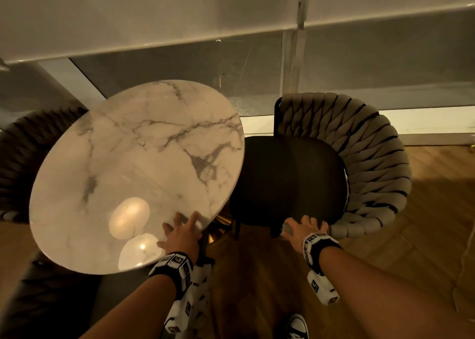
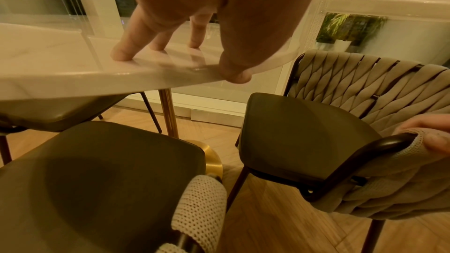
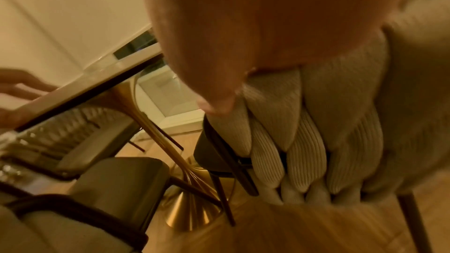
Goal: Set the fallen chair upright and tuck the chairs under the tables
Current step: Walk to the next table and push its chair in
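A round white marble table (image 1: 133, 158) stands on a gold pedestal (image 2: 168, 113). To its right an upright chair (image 1: 290, 179) with a dark seat and a woven beige back (image 1: 372, 158) faces the table; its seat front sits at the table's rim. My left hand (image 1: 181, 232) rests on the near table edge (image 2: 48, 76), with straight fingertips (image 2: 119, 57) pressing on top and the thumb against the rim. My right hand (image 1: 305, 227) grips the near end of the woven chair back (image 3: 304, 122), fingers wrapped over it.
A second woven chair (image 1: 25, 153) stands at the table's left, its seat (image 2: 60, 114) under the top. A third chair (image 2: 97, 170) is at the near side, below my left arm. A glass wall runs behind. Wood floor (image 1: 424, 223) lies open at the right.
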`<action>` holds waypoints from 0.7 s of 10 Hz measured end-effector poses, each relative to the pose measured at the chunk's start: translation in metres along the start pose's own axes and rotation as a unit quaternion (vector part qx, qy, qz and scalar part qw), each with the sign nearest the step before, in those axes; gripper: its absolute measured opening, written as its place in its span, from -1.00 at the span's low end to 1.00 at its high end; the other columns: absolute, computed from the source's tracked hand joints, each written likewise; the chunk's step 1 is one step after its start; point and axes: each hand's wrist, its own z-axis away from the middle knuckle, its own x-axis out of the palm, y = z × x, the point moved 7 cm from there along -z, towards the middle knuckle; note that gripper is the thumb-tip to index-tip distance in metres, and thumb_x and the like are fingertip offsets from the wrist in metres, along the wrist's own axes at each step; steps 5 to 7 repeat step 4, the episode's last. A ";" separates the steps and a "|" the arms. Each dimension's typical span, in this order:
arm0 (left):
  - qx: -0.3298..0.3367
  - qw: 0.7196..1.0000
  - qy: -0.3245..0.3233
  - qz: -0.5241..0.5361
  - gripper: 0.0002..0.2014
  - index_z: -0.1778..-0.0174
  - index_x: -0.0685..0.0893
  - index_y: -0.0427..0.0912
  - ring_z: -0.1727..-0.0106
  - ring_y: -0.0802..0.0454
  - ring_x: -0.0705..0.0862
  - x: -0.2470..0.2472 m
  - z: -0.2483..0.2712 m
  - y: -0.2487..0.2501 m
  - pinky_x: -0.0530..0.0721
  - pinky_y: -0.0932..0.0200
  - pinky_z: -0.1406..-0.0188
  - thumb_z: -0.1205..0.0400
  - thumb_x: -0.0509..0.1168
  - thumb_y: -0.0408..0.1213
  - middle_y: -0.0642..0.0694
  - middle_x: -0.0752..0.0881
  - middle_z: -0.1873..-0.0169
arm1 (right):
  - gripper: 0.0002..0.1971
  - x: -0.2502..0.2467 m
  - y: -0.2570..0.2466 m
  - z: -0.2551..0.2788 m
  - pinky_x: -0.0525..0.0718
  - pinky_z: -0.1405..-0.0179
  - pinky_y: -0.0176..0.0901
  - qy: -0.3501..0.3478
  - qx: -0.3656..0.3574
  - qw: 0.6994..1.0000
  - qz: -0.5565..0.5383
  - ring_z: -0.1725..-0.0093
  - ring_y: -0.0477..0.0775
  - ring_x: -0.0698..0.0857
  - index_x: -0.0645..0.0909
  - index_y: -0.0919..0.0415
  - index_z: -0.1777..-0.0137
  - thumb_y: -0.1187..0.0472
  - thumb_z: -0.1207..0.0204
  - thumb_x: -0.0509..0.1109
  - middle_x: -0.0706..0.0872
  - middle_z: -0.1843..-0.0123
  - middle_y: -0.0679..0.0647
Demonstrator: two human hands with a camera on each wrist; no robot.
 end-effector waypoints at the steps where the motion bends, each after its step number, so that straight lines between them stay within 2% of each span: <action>1: 0.023 0.999 -0.016 0.014 -0.44 -0.47 0.24 0.42 -0.49 -0.37 0.34 -0.012 0.005 0.000 0.55 -0.56 -0.33 -0.61 0.32 -0.02 -0.12 0.31 -0.54 | -0.51 -0.001 -0.009 0.009 0.10 -0.48 0.55 -0.025 0.042 0.998 0.038 -0.54 0.31 0.29 0.28 -0.17 -0.50 -0.19 -0.58 0.06 0.38 -0.54 0.23; 2: 0.070 0.997 -0.046 -0.007 -0.41 -0.55 0.18 0.36 -0.53 -0.36 0.39 -0.020 0.007 -0.002 0.43 -0.34 -0.55 -0.60 0.19 0.20 -0.18 0.32 -0.59 | -0.52 -0.014 -0.022 0.032 0.28 -0.36 0.50 -0.021 0.063 0.998 0.010 -0.51 0.31 0.30 0.37 -0.09 -0.45 -0.11 -0.52 0.15 0.40 -0.51 0.21; 3: 0.089 0.992 -0.087 -0.004 -0.36 -0.67 0.26 0.10 -0.60 -0.35 0.38 -0.031 0.022 -0.006 0.29 -0.12 -0.66 -0.66 0.20 0.15 -0.24 0.30 -0.66 | -0.61 -0.031 -0.028 0.064 0.52 -0.23 0.28 0.042 0.061 0.996 -0.045 -0.37 0.28 0.50 0.52 -0.02 -0.32 -0.03 -0.51 0.18 0.56 -0.35 0.17; 4: 0.087 0.992 -0.055 0.070 -0.61 -0.31 0.68 -0.07 -0.29 -0.21 0.70 -0.036 0.037 -0.029 0.65 0.00 -0.35 -0.67 0.24 0.06 -0.20 0.74 -0.29 | -0.85 -0.021 -0.037 0.091 0.72 -0.05 0.11 0.088 -0.002 0.982 -0.166 -0.06 0.14 0.70 0.59 -0.08 0.01 0.06 -0.51 0.20 0.69 -0.06 0.07; 7: 0.087 0.992 -0.055 0.070 -0.61 -0.31 0.68 -0.07 -0.29 -0.21 0.70 -0.036 0.037 -0.029 0.65 0.00 -0.35 -0.67 0.24 0.06 -0.20 0.74 -0.29 | -0.85 -0.021 -0.037 0.091 0.72 -0.05 0.11 0.088 -0.002 0.982 -0.166 -0.06 0.14 0.70 0.59 -0.08 0.01 0.06 -0.51 0.20 0.69 -0.06 0.07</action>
